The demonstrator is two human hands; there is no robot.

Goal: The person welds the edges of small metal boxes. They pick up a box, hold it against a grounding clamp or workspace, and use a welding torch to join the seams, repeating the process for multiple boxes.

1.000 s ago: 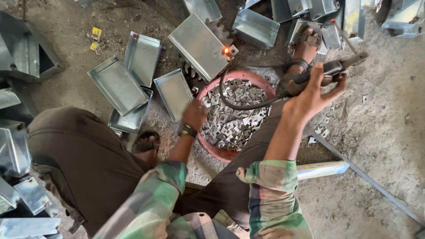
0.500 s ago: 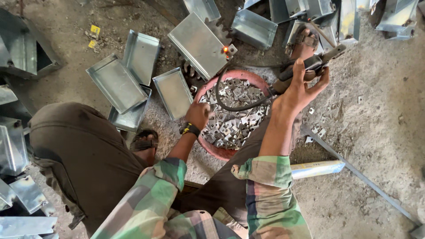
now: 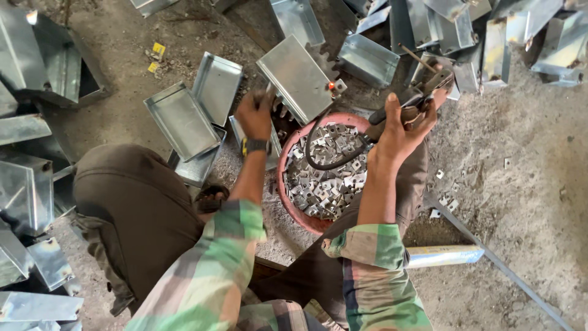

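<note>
My left hand (image 3: 254,115) is closed around a small metal bracket and held against the near edge of a tilted galvanised steel box (image 3: 296,75). My right hand (image 3: 399,130) grips a black-handled welding holder (image 3: 422,95), whose thin rod points up and to the left. Its black cable (image 3: 323,163) loops down over a red bowl (image 3: 293,205). The bowl sits between my knees and is full of several small metal brackets (image 3: 327,181). A small orange glow (image 3: 331,86) shows on the box's right corner.
Shallow steel trays (image 3: 182,119) lie to the left of the bowl. More folded steel boxes (image 3: 456,27) are piled at the top right and along the left edge (image 3: 27,184). A pipe (image 3: 444,255) and a flat bar (image 3: 502,266) lie on the dirt floor at the right.
My left hand has lifted out of the bowl and moved up to the steel box. My right hand, with the holder, has shifted slightly left and down toward the box.
</note>
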